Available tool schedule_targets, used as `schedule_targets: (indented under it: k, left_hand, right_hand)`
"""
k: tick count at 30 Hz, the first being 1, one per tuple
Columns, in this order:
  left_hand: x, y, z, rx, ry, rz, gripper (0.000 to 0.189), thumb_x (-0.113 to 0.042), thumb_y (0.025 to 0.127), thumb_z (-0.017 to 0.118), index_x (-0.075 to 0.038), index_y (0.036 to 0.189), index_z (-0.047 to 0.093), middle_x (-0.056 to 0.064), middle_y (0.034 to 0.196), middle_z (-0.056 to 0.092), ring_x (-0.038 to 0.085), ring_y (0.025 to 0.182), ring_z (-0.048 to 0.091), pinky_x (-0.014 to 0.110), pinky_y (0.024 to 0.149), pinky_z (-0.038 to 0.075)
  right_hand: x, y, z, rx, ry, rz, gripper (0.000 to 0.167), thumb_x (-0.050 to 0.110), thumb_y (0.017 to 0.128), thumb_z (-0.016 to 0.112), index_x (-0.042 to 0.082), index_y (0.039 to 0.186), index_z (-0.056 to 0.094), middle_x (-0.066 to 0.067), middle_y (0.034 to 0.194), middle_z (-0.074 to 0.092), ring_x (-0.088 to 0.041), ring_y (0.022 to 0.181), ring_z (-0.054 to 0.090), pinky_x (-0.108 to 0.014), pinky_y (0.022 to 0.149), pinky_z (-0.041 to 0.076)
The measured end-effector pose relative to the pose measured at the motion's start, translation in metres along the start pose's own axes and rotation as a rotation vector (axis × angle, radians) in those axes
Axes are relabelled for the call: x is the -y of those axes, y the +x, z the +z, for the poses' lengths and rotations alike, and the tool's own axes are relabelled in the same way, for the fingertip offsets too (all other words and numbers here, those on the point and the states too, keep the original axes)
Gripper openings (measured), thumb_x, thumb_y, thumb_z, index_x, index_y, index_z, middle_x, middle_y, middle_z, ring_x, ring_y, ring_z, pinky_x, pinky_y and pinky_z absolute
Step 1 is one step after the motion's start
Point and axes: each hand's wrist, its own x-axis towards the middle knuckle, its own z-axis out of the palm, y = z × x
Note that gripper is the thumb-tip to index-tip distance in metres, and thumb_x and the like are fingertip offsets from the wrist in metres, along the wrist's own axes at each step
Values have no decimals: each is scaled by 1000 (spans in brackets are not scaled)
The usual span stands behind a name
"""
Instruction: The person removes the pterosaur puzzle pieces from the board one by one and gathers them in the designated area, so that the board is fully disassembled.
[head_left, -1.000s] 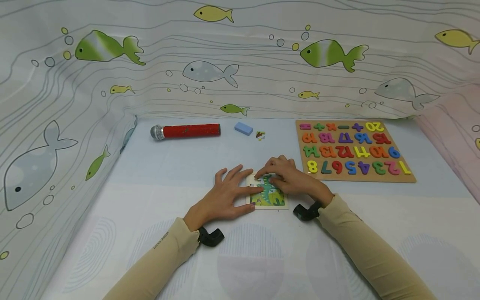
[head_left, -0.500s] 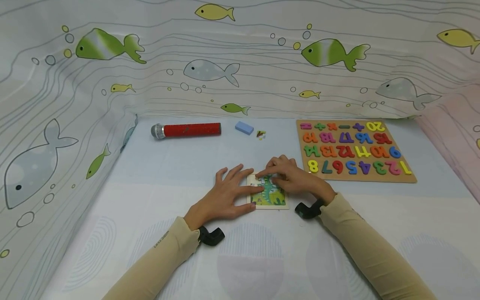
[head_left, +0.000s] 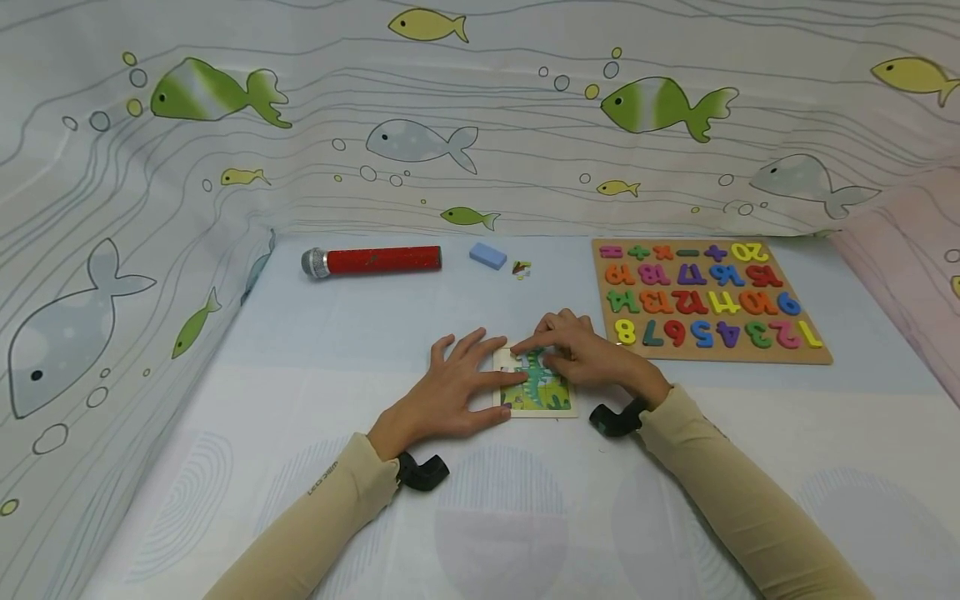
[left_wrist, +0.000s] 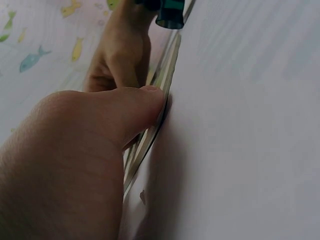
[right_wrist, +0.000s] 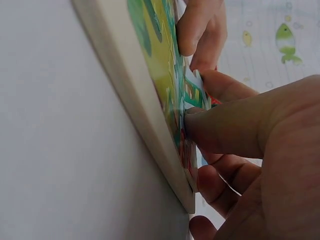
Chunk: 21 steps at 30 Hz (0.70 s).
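A small jigsaw puzzle in a pale wooden tray [head_left: 566, 413], with a green dinosaur picture, lies on the table between both hands. My left hand [head_left: 442, 400] rests spread over its left side, index finger reaching onto the picture. In the left wrist view the left thumb [left_wrist: 142, 102] lies at the tray's edge. Over the puzzle's upper part, my right hand [head_left: 588, 354] works with bent fingers. The right wrist view shows its thumb and index finger pinching a puzzle piece [right_wrist: 192, 90], which stands slightly raised from the picture. The fingers partly hide that piece.
Several loose puzzle pieces [head_left: 521, 269] lie farther back, beside a light blue block [head_left: 487, 257]. A red microphone [head_left: 382, 261] lies at the back left. A wooden number board [head_left: 820, 357] with coloured numerals is at the right. Fish-printed cloth walls [head_left: 525, 175] surround the table.
The right hand has shifted very slightly over the upper part of the puzzle. The left hand stays in place.
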Motion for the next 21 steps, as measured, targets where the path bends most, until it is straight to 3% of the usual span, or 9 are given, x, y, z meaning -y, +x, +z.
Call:
schedule_targets:
  k: [21]
  left_hand:
    - [1, 0, 1, 5, 14, -8, 50, -60, 96, 54, -46, 143, 55, 7, 163, 37, 37, 156, 23, 69, 115, 13]
  right_hand:
    - [4, 0, -2, 6, -59, 3, 41, 2, 96, 60, 23, 129, 72, -3, 106, 60, -19, 95, 42, -42, 83, 21]
